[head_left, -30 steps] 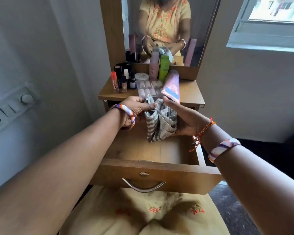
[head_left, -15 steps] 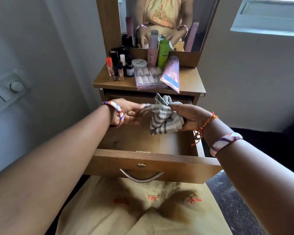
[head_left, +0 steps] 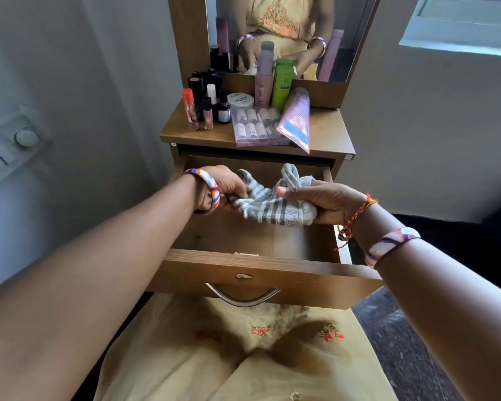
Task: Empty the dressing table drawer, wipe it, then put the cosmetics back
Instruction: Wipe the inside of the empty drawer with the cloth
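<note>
Both hands grip the striped cloth (head_left: 268, 202), left hand (head_left: 226, 188) pinching one end, right hand (head_left: 315, 198) the other, stretched crosswise just above the open drawer (head_left: 272, 267), bare floor directly below, cosmetics (head_left: 252, 111) waiting on top.

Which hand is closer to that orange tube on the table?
Left. The left hand grips the cloth just below the orange tube; the right hand is farther off to the right.
</note>
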Action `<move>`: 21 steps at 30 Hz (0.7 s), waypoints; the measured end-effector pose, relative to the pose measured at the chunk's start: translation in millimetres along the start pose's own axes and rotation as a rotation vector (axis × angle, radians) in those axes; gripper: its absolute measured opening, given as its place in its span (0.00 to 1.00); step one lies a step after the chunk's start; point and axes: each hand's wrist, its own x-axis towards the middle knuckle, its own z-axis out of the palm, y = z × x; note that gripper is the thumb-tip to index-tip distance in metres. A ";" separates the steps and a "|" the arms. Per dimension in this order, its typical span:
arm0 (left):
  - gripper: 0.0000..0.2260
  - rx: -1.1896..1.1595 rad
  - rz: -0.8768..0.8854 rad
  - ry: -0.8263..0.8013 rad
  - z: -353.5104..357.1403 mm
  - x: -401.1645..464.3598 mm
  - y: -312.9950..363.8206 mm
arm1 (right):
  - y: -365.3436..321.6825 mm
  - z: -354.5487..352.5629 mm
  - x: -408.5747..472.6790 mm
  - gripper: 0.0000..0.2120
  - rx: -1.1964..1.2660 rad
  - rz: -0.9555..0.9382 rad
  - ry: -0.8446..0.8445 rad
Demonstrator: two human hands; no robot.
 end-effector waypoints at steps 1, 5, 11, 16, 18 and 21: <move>0.12 -0.018 -0.004 0.013 -1.3 -1.9 0.2 | -0.7 -1.3 0.7 0.11 -0.017 0.043 0.041; 0.18 -0.104 -0.019 0.129 -2.0 -3.3 1.5 | -0.2 1.8 7.4 0.04 -0.035 0.157 0.151; 0.25 -0.077 0.017 0.309 -10.1 5.4 0.9 | -0.3 9.2 4.8 0.11 -0.015 0.037 0.232; 0.21 0.255 0.129 0.343 -8.9 8.9 -5.3 | 4.2 8.8 9.8 0.16 -0.092 -0.008 0.505; 0.24 0.238 0.201 0.299 -11.4 8.2 -2.1 | 2.8 8.3 9.8 0.14 -0.181 -0.063 0.562; 0.25 0.365 0.212 0.243 -16.5 8.9 -3.5 | 3.5 2.7 13.2 0.12 -0.364 -0.076 0.601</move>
